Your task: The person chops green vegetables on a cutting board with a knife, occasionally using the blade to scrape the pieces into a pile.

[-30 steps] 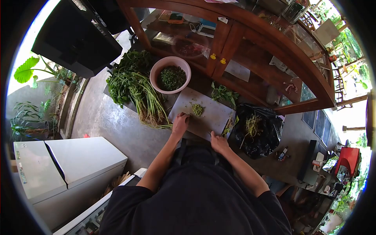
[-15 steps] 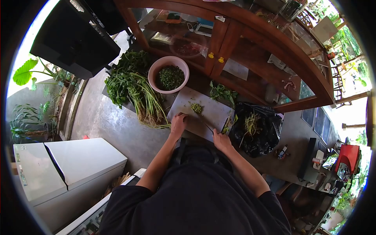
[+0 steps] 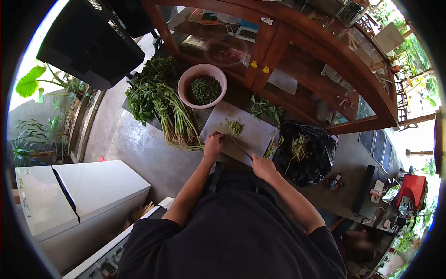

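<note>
My right hand (image 3: 263, 166) is closed on the handle of a knife (image 3: 239, 147), whose blade points up and left over a pale cutting board (image 3: 239, 122). At the board's left edge, my left hand (image 3: 213, 144) has its fingers pressed together near the knife tip; what they hold is too small to make out. A small heap of chopped green pieces (image 3: 235, 127) lies on the board beyond the blade. Behind the board stands a pink bowl (image 3: 182, 92) with chopped greens inside. Long-stemmed leafy greens (image 3: 168, 109) with roots lie to the left.
A black plastic bag (image 3: 306, 169) with root scraps lies right of the board, and loose leaves (image 3: 265, 109) sit behind it. A glass-doored wooden cabinet (image 3: 260, 44) rises behind. A white fridge (image 3: 100, 186) stands at the lower left. Part of another person shows at the lower right.
The knife blade has moved from the chopped heap toward my left hand, leaving a gap between blade and heap. The whole view has shifted slightly.
</note>
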{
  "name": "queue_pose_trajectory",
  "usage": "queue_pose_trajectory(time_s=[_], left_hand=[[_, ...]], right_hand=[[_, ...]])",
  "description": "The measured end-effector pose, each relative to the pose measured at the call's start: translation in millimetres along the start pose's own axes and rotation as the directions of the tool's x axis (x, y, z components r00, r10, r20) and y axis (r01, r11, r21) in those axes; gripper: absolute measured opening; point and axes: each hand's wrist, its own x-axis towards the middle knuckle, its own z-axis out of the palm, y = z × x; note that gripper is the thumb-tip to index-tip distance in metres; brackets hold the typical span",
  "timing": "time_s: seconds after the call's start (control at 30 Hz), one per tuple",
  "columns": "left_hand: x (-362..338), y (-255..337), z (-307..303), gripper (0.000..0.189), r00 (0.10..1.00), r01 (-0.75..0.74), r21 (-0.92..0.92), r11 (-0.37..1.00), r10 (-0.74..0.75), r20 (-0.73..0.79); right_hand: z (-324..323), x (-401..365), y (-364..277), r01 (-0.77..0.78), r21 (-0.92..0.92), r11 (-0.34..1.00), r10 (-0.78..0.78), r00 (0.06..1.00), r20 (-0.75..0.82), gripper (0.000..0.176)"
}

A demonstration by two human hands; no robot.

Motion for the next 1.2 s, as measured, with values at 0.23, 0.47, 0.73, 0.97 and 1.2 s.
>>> queue_pose_trajectory(time_s=[0.23, 0.47, 0.73, 0.97, 1.2], left_hand=[[2.5, -6.8, 4.7, 0.024, 1.0, 0.018, -0.015, 1.0, -0.018, 0.02], [2.5, -6.2, 3.6, 0.02, 0.999, -0.032, 0.011, 0.999, 0.032, -0.007], [3.7, 5.5, 0.5, 0.018, 1.0, 0.002, 0.021, 1.0, -0.002, -0.003], [3.8, -1.2, 4.9, 0.018, 0.999, -0.019, 0.046, 0.999, 0.021, -0.035], [5.9, 0.7, 2.4, 0.016, 0.999, -0.038, 0.053, 0.998, 0.038, 0.0]], right_hand=[[-22.1, -4.0, -12.4, -0.014, 0.021, 1.0, 0.013, 0.999, 0.044, 0.034], [-13.5, 3.0, -17.0, -0.039, 0.12, 0.992, 0.02, 0.988, 0.156, 0.036], [60.2, 48.3, 12.3, -0.029, 0.148, 0.989, 0.024, 0.999, 0.032, 0.051], [64.3, 37.3, 21.8, -0.033, 0.133, 0.991, 0.025, 0.998, 0.065, 0.049], [76.5, 38.1, 18.0, -0.082, 0.076, 0.994, 0.08, 0.996, 0.028, 0.051]])
